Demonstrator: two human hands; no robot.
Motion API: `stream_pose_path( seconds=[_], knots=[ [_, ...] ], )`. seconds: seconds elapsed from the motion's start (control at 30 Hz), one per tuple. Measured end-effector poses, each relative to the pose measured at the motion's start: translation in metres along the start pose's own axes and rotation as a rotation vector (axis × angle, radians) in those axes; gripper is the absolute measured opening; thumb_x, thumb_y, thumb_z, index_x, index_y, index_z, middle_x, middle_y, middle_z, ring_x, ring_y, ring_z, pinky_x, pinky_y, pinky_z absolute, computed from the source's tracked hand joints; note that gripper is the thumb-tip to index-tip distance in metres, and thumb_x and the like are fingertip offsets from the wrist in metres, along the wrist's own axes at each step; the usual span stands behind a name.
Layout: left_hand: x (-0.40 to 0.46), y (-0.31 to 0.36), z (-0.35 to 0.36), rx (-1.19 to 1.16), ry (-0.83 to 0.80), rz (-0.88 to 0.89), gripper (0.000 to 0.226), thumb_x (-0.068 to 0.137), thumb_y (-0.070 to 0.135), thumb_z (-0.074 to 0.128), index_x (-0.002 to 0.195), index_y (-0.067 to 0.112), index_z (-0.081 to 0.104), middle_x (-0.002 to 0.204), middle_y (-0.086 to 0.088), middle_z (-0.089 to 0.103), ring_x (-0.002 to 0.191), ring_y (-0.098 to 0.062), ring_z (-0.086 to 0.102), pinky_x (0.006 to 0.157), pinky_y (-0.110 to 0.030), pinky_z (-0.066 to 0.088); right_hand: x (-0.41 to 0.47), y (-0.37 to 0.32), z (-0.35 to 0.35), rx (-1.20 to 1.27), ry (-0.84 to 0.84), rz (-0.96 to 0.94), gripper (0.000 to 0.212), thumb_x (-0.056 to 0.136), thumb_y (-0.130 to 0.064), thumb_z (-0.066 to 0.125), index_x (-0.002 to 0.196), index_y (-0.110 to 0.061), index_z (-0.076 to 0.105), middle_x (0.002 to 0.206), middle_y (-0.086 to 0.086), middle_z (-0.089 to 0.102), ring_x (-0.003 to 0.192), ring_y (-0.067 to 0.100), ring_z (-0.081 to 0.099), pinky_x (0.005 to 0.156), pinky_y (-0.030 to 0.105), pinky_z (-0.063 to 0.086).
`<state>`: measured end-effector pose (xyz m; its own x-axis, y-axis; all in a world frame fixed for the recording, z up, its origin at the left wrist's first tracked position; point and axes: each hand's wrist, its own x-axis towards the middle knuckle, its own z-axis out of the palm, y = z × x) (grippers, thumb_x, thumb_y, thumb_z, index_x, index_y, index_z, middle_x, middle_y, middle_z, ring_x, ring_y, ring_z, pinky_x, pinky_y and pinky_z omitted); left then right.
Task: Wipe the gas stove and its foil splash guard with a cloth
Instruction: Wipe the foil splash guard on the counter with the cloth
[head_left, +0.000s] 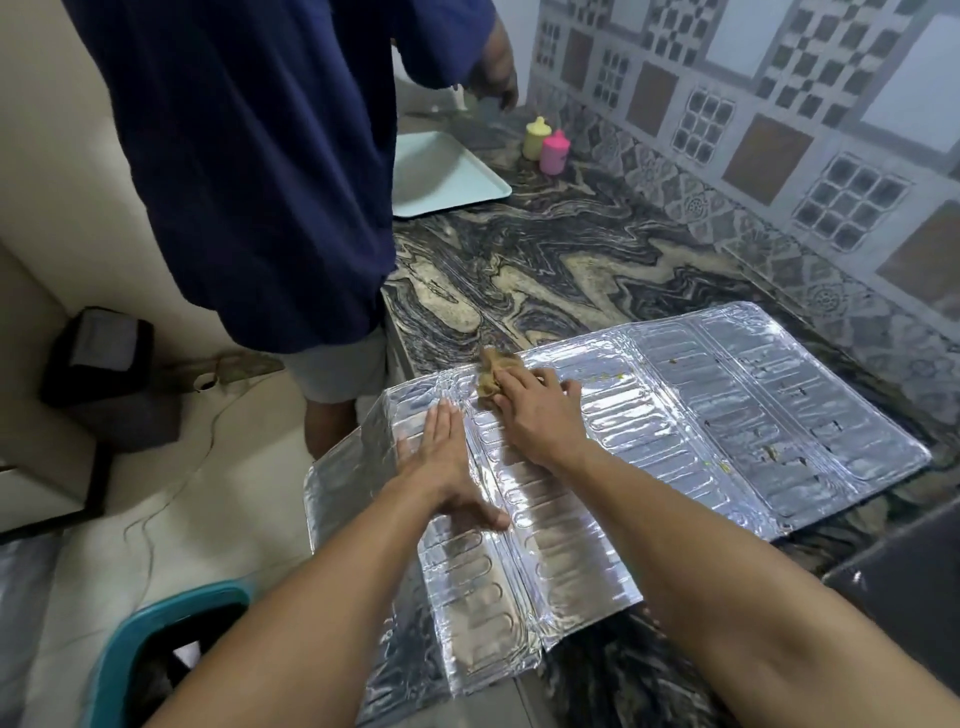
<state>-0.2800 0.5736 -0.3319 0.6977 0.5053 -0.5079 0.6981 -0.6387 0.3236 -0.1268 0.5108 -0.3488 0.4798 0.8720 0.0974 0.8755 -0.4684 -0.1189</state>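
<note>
Marbled counter (571, 249), hands flat on foil (727, 415)

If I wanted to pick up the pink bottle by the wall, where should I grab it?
Probably around the round body of the pink bottle, below its narrow cap. It stands upright, with the yellow bottle close on its left and the tiled wall behind, so come from the front or right, over the open counter.

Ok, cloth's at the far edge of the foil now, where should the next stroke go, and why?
Probably sweep the cloth under the right hand rightward across the foil splash guard: small specks still show on the middle and right panels. Keep the left hand pressed flat, since the guard's left end overhangs the counter.
</note>
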Motion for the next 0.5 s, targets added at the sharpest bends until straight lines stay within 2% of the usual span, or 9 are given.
stream_pose_path(
  seconds=[0.17,0.23,0.33,0.4,0.5],
  knots=[
    [-0.001,0.000,-0.001,0.008,0.000,0.007,0.160,0.043,0.068,0.082,0.147,0.011,-0.026,0.152,-0.003,-0.037,0.140,-0.021,-0.032,0.117,-0.053,-0.010,0.014,0.067,-0.006,-0.022,0.001,0.272,0.057,0.097,-0.028,0.042,0.148,-0.037,0.018,0.144,-0.001,0.046,0.122,0.029,0.040,0.092,0.046,0.030],
    [-0.001,0.000,-0.002,0.026,0.005,0.006,0.160,0.043,0.069,0.081,0.147,0.011,-0.026,0.153,-0.003,-0.036,0.141,-0.020,-0.031,0.117,-0.052,-0.010,0.010,0.101,-0.014,-0.064,0.007,0.456,0.055,0.092,-0.021,0.048,0.144,-0.028,0.030,0.140,0.007,0.047,0.120,0.031,0.040,0.093,0.047,0.032],
    [-0.002,0.000,-0.002,0.022,0.012,0.016,0.159,0.045,0.069,0.081,0.147,0.011,-0.026,0.152,-0.003,-0.036,0.141,-0.020,-0.030,0.115,-0.051,-0.010,0.002,0.125,-0.027,-0.037,-0.005,0.671,0.041,0.089,-0.017,0.055,0.129,-0.015,0.045,0.130,0.014,0.051,0.117,0.033,0.039,0.092,0.045,0.033],
    [-0.002,0.000,-0.002,0.014,0.007,0.018,0.158,0.046,0.068,0.081,0.147,0.011,-0.027,0.152,-0.004,-0.036,0.140,-0.021,-0.031,0.115,-0.052,-0.011,0.005,0.110,-0.030,-0.036,0.030,0.637,0.031,0.089,-0.018,0.058,0.119,-0.015,0.052,0.125,0.014,0.054,0.114,0.033,0.041,0.091,0.043,0.035],
    [-0.003,0.001,-0.002,0.025,0.001,0.009,0.159,0.045,0.068,0.081,0.146,0.011,-0.027,0.152,-0.005,-0.036,0.140,-0.021,-0.031,0.116,-0.053,-0.010,0.013,0.057,-0.025,-0.038,0.128,0.293,0.031,0.090,-0.035,0.058,0.118,-0.022,0.058,0.121,0.008,0.059,0.107,0.029,0.045,0.086,0.039,0.041]
  ],
)
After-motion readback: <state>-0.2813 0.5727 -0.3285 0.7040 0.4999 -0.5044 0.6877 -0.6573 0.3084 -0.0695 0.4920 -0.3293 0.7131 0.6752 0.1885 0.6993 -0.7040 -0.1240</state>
